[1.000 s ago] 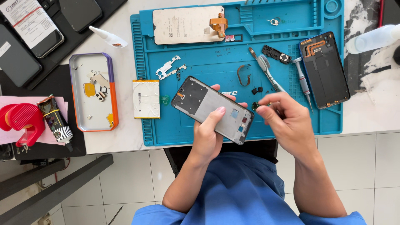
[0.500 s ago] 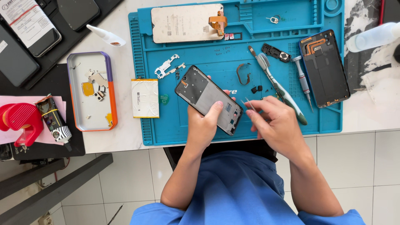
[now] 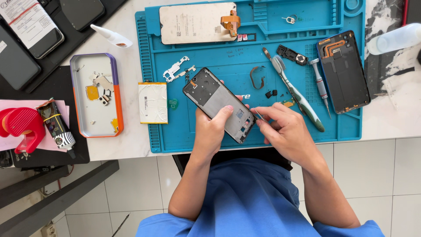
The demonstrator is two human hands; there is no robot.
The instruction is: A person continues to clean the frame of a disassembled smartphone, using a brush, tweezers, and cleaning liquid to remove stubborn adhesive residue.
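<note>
My left hand (image 3: 213,131) grips an opened phone frame (image 3: 218,104) by its lower end, holding it tilted above the blue work mat (image 3: 197,140). My right hand (image 3: 285,131) pinches thin metal tweezers (image 3: 258,115), whose tip touches the frame's lower right corner. On the mat beyond lie a toothbrush (image 3: 296,93), a small screwdriver (image 3: 321,85), a black camera part (image 3: 294,55), a curved flex strip (image 3: 256,77) and small metal brackets (image 3: 176,70).
A detached screen (image 3: 197,23) lies at the mat's top, a black back cover (image 3: 344,72) at its right, a battery (image 3: 152,102) at its left edge. A parts tray (image 3: 97,94), a glue tube (image 3: 110,37), a red tool (image 3: 17,125) and spare phones (image 3: 30,26) lie left.
My left hand has drawn the frame nearer and turned it. My right hand has moved left from the mat, bringing the tweezers to the frame's lower corner.
</note>
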